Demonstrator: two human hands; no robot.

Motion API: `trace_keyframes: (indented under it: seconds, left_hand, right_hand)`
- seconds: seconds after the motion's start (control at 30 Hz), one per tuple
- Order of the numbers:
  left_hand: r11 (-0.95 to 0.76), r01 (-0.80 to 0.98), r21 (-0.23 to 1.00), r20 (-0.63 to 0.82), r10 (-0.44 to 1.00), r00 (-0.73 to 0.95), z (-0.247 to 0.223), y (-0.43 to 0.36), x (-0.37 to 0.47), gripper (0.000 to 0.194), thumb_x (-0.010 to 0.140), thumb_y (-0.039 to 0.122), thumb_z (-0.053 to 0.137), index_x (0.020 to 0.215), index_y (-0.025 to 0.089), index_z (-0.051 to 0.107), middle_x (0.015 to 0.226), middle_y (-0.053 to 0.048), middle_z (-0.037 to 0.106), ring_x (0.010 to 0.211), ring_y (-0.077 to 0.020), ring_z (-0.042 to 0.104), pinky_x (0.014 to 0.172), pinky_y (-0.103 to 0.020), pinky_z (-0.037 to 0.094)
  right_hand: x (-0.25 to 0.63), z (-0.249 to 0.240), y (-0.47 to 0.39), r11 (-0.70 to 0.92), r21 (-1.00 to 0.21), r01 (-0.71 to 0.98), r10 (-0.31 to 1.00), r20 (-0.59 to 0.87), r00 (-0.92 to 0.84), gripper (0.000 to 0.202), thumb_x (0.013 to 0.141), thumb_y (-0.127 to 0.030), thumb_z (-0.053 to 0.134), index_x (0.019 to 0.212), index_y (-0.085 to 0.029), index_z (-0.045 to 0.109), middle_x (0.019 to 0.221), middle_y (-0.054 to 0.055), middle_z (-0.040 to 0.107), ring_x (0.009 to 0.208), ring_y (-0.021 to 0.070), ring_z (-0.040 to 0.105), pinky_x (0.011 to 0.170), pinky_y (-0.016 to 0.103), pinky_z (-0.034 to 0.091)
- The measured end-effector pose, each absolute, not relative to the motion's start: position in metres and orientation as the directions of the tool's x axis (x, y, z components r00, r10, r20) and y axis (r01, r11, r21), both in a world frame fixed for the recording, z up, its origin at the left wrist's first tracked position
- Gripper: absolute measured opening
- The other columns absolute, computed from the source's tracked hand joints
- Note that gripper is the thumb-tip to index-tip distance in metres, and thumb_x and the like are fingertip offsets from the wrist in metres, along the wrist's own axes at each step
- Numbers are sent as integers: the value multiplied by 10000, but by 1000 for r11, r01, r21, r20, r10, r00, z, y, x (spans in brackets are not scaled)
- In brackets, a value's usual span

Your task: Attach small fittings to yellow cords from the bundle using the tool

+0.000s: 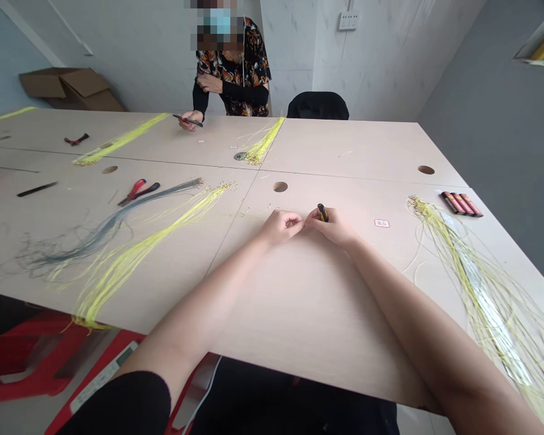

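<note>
Your right hand (330, 226) grips the black tool (323, 212), likely light and stiff, best held mid-body; your left hand (280, 226) presses its fingers together, contents unclear.

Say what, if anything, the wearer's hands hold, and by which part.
The right hand grips a black-and-yellow tool below its exposed end; for the left hand, I cannot tell.

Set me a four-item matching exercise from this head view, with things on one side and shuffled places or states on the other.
1. right hand
2. grey strands
3. cardboard box
4. socket

A. beyond the table's far edge, picture left
B. on the wall
C. holding a black-and-yellow tool
D. beside red-and-black pliers

Pairs: 1-C, 2-D, 3-A, 4-B
</note>
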State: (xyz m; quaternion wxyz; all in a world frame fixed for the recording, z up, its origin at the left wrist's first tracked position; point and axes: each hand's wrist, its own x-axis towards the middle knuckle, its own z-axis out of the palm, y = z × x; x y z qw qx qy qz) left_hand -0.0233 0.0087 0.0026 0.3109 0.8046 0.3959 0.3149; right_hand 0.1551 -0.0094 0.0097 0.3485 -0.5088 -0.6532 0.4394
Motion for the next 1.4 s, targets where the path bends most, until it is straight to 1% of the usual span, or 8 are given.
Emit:
trace_keyframes:
  seconds: [0.3, 0.5, 0.7, 1.1, 1.4]
  left_hand:
    - [-499, 445, 744, 258, 828, 497, 2, 9, -23, 256, 767, 303, 535, 573, 138, 526, 491, 51, 381, 468, -61, 288, 481, -220, 223]
    - [-500, 447, 742, 258, 828, 498, 2, 9, -23, 254, 768, 302, 536, 573, 141, 524, 489, 52, 374, 470, -63, 287, 485, -223, 228]
    - [-508, 450, 735, 265, 825, 498, 0, 10, -24, 260, 772, 304, 536, 569, 141, 518, 490, 52, 369, 470, -61, 276, 476, -219, 220]
    - [-501, 449, 740, 258, 828, 499, 3, 9, -23, 270, 772, 313, 534, 565, 140, 518, 486, 51, 372, 468, -61, 278, 473, -219, 220]
    - [-498, 447, 743, 256, 829, 498, 2, 9, -23, 249, 766, 292, 539, 570, 140, 536, 479, 52, 378, 461, -62, 285, 470, -222, 214]
  right_hand:
    - [156, 9, -9, 110, -933, 342, 969, 23, -247, 170, 730, -318, 547, 705, -159, 601, 612, -13, 438, 590, 98, 359, 538, 245, 264]
    - [155, 10, -9, 106, -930, 352, 969, 17, -246, 170, 729, -325, 549, 697, -164, 593, 604, -19, 412, 580, 95, 342, 533, 246, 257]
    - [156, 11, -9, 103, -935, 338, 968, 16, -249, 171, 716, -325, 553, 690, -159, 586, 608, -11, 428, 600, 101, 358, 537, 242, 262]
    - [156, 10, -9, 110, -934, 339, 967, 21, -255, 171, 710, -324, 547, 683, -160, 587, 598, -19, 412, 583, 95, 339, 540, 246, 261]
    - [157, 9, -9, 105, -936, 337, 966, 16, -258, 170, 724, -321, 539, 694, -163, 595, 615, -15, 420, 588, 97, 342, 537, 245, 263]
